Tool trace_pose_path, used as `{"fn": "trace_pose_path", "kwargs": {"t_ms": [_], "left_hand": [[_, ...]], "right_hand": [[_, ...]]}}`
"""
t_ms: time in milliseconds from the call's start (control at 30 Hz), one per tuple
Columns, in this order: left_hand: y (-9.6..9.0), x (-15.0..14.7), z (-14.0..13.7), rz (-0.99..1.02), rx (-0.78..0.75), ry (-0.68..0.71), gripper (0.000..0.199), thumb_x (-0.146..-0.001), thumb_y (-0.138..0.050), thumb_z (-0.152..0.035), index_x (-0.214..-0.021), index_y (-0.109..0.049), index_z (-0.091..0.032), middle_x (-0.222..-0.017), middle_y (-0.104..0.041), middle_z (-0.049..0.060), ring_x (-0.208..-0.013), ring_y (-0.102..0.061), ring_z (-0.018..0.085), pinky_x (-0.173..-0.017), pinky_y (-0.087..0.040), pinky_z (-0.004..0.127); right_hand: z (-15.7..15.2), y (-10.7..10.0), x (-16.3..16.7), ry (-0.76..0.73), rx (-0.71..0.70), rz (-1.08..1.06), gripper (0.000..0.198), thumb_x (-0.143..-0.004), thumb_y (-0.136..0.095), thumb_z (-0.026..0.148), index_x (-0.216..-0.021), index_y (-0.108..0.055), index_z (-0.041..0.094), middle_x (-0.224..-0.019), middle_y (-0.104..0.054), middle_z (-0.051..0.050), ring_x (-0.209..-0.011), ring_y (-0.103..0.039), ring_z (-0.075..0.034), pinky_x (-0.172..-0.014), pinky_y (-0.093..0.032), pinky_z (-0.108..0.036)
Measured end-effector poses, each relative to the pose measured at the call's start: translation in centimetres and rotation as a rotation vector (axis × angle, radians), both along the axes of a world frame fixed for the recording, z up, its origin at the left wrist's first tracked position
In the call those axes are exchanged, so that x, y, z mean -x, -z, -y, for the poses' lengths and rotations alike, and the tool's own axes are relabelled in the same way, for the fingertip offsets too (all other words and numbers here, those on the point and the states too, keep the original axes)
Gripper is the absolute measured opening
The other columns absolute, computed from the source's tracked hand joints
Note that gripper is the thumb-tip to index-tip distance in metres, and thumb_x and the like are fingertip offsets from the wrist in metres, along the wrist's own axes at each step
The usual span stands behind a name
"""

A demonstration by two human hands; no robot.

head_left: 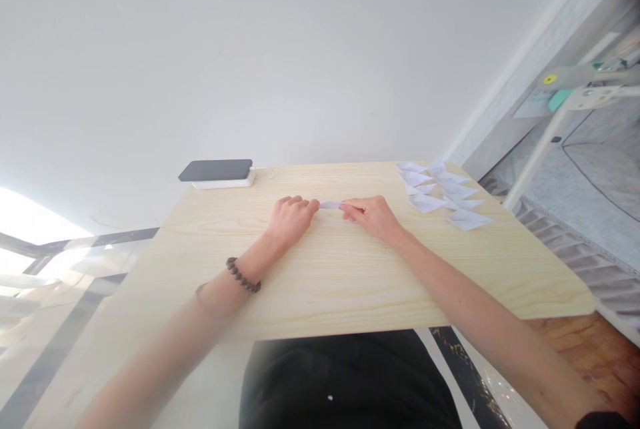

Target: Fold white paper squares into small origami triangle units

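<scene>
A small strip of white folded paper (330,205) stretches between my two hands, just above or on the middle of the wooden table. My left hand (293,219) is closed, its thumb and fingers pinching the paper's left end. At the right end, my right hand (371,214) grips the paper between thumb and fingertips. The fingers cover both ends, so the paper's full shape is hidden. Several folded white paper pieces (424,203) with pointed ends lie in two rows at the table's far right.
A dark phone (217,169) rests on a white box (225,183) at the far left, with a white cable beside it. The table (320,282) meets a pale wall behind. A white metal frame (540,155) stands to the right, past the table edge.
</scene>
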State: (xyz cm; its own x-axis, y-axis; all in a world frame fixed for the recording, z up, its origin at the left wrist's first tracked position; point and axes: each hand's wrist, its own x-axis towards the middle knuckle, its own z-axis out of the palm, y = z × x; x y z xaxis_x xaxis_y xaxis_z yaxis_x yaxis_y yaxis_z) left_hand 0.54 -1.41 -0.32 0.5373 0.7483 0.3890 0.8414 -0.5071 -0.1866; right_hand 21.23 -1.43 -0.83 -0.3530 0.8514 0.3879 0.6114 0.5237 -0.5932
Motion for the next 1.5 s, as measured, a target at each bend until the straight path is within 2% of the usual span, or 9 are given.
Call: {"fn": "trace_pose_path", "kwargs": {"t_ms": [233,367,500,600,700,800,1000,1167,1500], "left_hand": [[-0.1,0.0,0.1,0.090,-0.021,0.048,0.024,-0.085,-0.044,-0.037,-0.078,-0.057,-0.018,-0.063,-0.062,0.003,-0.065,-0.055,0.018,-0.056,-0.030,0.028],[0.1,-0.1,-0.2,0.115,-0.047,0.073,0.030,-0.087,-0.040,-0.034,-0.071,-0.057,-0.016,-0.059,-0.060,0.004,-0.061,-0.054,0.016,-0.058,-0.030,0.028],[0.1,-0.1,-0.2,0.126,-0.049,0.081,0.030,-0.088,-0.039,-0.034,-0.073,-0.058,-0.017,-0.061,-0.061,0.004,-0.064,-0.054,0.016,-0.059,-0.031,0.028],[-0.3,-0.1,0.1,0.143,-0.037,0.080,0.025,-0.085,-0.045,-0.036,-0.095,-0.058,-0.018,-0.072,-0.064,0.005,-0.075,-0.055,0.019,-0.064,-0.033,0.028],[-0.7,-0.3,0.5,0.166,-0.036,0.099,0.049,-0.081,-0.051,-0.037,-0.126,-0.038,-0.020,-0.093,-0.063,0.006,-0.085,-0.054,0.020,-0.070,-0.035,0.029],[-0.7,-0.5,0.8,0.176,-0.022,0.139,0.052,-0.082,-0.049,-0.032,-0.130,-0.031,-0.024,-0.104,-0.060,0.005,-0.088,-0.054,0.019,-0.073,-0.037,0.030],[-0.1,-0.6,0.7,0.331,0.060,0.108,0.057,-0.080,-0.048,-0.042,-0.128,-0.035,-0.016,-0.090,-0.063,0.007,-0.081,-0.057,0.019,-0.070,-0.041,0.030],[-0.1,-0.6,0.7,0.403,0.112,0.092,0.057,-0.076,-0.051,-0.046,-0.124,-0.039,-0.016,-0.088,-0.063,0.005,-0.077,-0.058,0.018,-0.068,-0.042,0.029],[-0.2,-0.6,0.8,0.434,0.138,0.097,0.057,-0.075,-0.051,-0.046,-0.122,-0.041,-0.017,-0.082,-0.062,0.003,-0.073,-0.057,0.016,-0.068,-0.042,0.029]], "right_hand": [[0.0,0.2,-0.1,-0.036,0.071,-0.113,0.027,-0.080,-0.050,0.038,-0.090,-0.068,0.022,-0.071,-0.069,0.001,-0.062,-0.063,-0.013,-0.060,-0.047,-0.022],[0.1,0.1,0.0,-0.044,0.058,-0.101,0.028,-0.080,-0.049,0.039,-0.089,-0.069,0.022,-0.073,-0.069,0.000,-0.063,-0.062,-0.013,-0.059,-0.046,-0.023],[0.2,-0.1,0.1,-0.027,0.023,-0.077,0.029,-0.081,-0.047,0.039,-0.083,-0.069,0.021,-0.070,-0.068,0.000,-0.059,-0.060,-0.012,-0.056,-0.043,-0.022],[0.2,-0.3,0.2,-0.020,0.024,-0.063,0.030,-0.081,-0.046,0.038,-0.073,-0.068,0.019,-0.065,-0.066,0.000,-0.054,-0.056,-0.010,-0.052,-0.039,-0.021],[0.5,-0.6,0.5,0.004,0.030,-0.043,0.032,-0.081,-0.047,0.037,-0.062,-0.063,0.017,-0.054,-0.061,0.002,-0.047,-0.049,-0.008,-0.049,-0.035,-0.020],[0.7,-0.9,0.7,0.027,0.049,-0.053,0.031,-0.080,-0.047,0.036,-0.060,-0.061,0.016,-0.050,-0.057,0.002,-0.044,-0.044,-0.007,-0.048,-0.034,-0.020],[0.8,-1.0,0.8,0.002,0.135,-0.167,0.028,-0.077,-0.051,0.040,-0.069,-0.063,0.016,-0.060,-0.062,-0.001,-0.052,-0.050,-0.009,-0.051,-0.037,-0.020],[0.8,-0.9,0.9,-0.046,0.148,-0.194,0.023,-0.077,-0.051,0.035,-0.082,-0.064,0.017,-0.064,-0.063,-0.001,-0.055,-0.051,-0.010,-0.054,-0.039,-0.022],[0.9,-1.0,0.9,-0.040,0.148,-0.187,0.024,-0.076,-0.049,0.034,-0.084,-0.065,0.016,-0.062,-0.063,-0.001,-0.052,-0.048,-0.009,-0.053,-0.038,-0.021]]}}
